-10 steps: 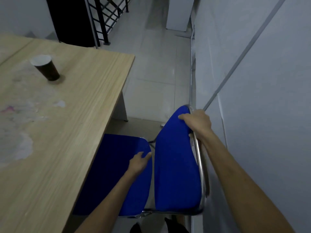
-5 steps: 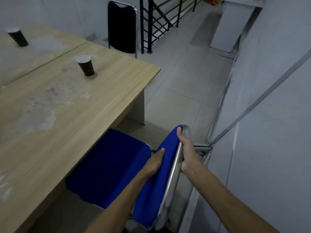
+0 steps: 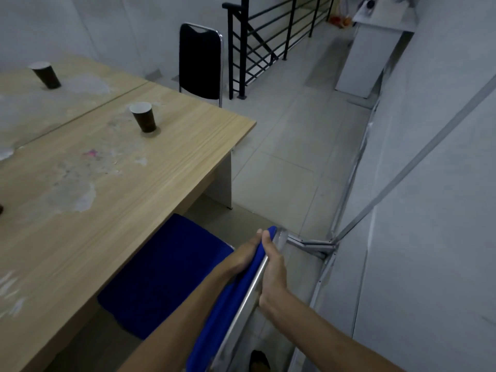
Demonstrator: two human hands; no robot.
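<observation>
1. A second on, the left hand (image 3: 245,255) has left the seat (image 3: 150,291) and joined the right hand (image 3: 273,269) on the backrest (image 3: 228,304) of the blue chair (image 3: 166,269).
2. Both hands clamp its top edge, the left on the padding and the right round the chrome rail.
3. The seat lies ahead-left, partly under the table (image 3: 134,183). The backrest's long edge runs straight away from the wrists, so any push goes table-ward.

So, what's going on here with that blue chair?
A person grips the backrest of the blue chair with both hands, left hand on the padded front, right hand on the metal frame behind. The seat sits partly under the wooden table, which holds two dark paper cups. A black chair stands at the table's far end.
</observation>
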